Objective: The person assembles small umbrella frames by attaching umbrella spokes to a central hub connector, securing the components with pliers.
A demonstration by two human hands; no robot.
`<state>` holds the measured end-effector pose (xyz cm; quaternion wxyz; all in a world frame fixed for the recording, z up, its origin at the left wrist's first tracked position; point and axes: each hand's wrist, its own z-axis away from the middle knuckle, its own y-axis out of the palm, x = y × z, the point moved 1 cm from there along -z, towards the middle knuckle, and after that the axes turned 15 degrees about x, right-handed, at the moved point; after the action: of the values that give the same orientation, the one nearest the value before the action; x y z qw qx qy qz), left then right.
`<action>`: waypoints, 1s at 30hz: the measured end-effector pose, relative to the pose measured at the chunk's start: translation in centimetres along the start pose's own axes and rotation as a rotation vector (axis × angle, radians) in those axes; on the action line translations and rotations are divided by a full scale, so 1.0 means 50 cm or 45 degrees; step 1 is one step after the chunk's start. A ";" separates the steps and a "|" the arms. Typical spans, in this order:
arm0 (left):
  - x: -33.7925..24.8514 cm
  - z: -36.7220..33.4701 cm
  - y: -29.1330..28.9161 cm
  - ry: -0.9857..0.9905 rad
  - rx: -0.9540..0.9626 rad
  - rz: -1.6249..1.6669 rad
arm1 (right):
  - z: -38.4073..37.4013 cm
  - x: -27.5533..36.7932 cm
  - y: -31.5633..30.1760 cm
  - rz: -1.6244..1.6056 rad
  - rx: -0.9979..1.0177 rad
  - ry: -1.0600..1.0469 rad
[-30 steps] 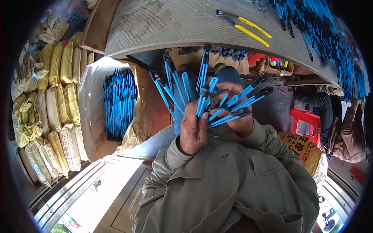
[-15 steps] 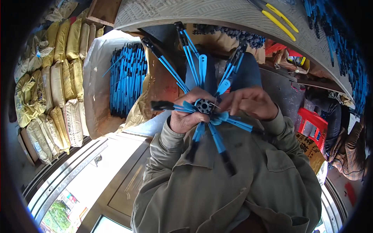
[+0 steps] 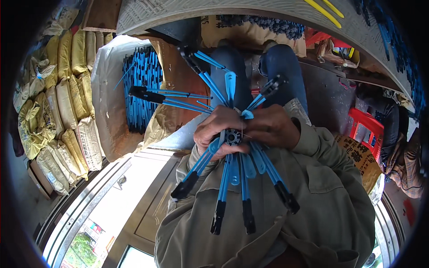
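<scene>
A spoked frame like an umbrella's, with a round black slotted hub and blue jointed ribs with black ends, fans out above my lap. My left hand is closed around the hub, fingers over its far side and thumb along its near edge. Close by on the right, my right hand has its fingers pinched beside the hub. A thin wire runs from the hub toward those fingertips; its end is hidden. Some ribs point at my jacket, others away over my knees and to the left.
To the left stands an open sack-lined box packed with blue-and-black ribs. Stacked yellow sacks lie beyond it. A curved worktop ahead carries yellow-handled pliers and more blue ribs. At right is a red plastic stool.
The frame has turned in my left hand, swinging its ribs to new directions, and the hub sits slightly lower. My right hand has moved in closer, from spread fingers to a pinch.
</scene>
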<state>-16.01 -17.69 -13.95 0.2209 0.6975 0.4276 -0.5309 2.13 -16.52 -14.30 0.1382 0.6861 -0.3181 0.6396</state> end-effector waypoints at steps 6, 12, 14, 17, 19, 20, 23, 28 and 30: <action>0.003 -0.008 0.010 -0.081 -0.005 0.032 | 0.005 -0.022 -0.004 -0.140 -0.118 0.074; 0.004 -0.022 0.042 -0.177 -0.217 0.223 | -0.006 -0.045 -0.028 -0.344 -0.037 0.268; 0.004 -0.022 0.045 -0.177 -0.293 0.296 | -0.012 -0.060 -0.047 -0.329 0.148 0.250; 0.010 -0.006 0.040 -0.429 -0.230 -0.240 | -0.022 -0.043 -0.134 -0.122 0.128 0.243; 0.039 -0.014 0.039 -0.318 -0.308 -0.172 | -0.023 -0.013 -0.207 0.140 -0.091 0.255; 0.044 -0.013 0.038 -0.271 -0.373 -0.106 | -0.027 -0.004 -0.249 0.604 -0.409 0.174; 0.035 -0.026 0.041 -0.264 -0.421 -0.035 | -0.055 -0.008 -0.371 1.607 -0.750 0.229; 0.007 -0.043 0.033 -0.473 -0.335 0.205 | -0.035 -0.075 -0.421 1.877 -0.624 0.425; -0.004 -0.037 0.023 -0.542 -0.314 0.325 | -0.035 -0.065 -0.433 1.956 -0.646 0.539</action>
<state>-14.03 -16.96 -13.33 0.4542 0.5862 0.3417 -0.5773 14.08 1.81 -12.46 -0.1291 0.0917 -0.7989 0.5802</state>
